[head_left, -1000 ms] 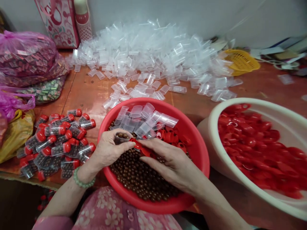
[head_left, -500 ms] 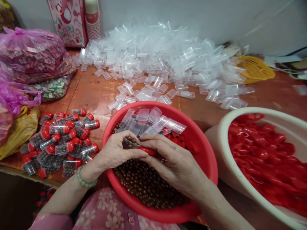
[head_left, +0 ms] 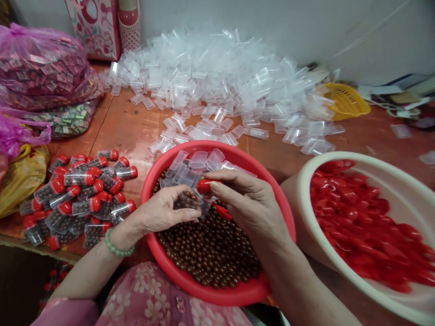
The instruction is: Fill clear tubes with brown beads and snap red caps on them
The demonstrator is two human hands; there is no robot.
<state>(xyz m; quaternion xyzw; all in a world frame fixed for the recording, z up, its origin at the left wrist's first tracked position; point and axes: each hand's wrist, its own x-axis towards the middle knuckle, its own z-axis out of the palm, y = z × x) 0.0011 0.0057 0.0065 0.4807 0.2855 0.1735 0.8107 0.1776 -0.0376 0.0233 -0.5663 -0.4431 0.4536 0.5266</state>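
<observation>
My left hand is closed around a clear plastic tube partly filled with brown balls, its open end facing right. Thumb and fingers of my right hand pinch a red cap just above and beside that open end. A second red piece shows below my right fingers; whether it is held or lying loose I cannot tell. Both hands are over a red basin with many brown balls in it. Several clear tubes lie on the balls at its far side.
Filled, red-capped tubes are heaped on the wooden table at left, near tied bags. Clear tubes form a big pile along the wall. At right stands a cream tub of red caps, behind it a yellow basket.
My right hand has lifted slightly, raising the red cap so it shows clearly above the tube's mouth. The left hand still holds the tube. The whole view has shifted a little.
</observation>
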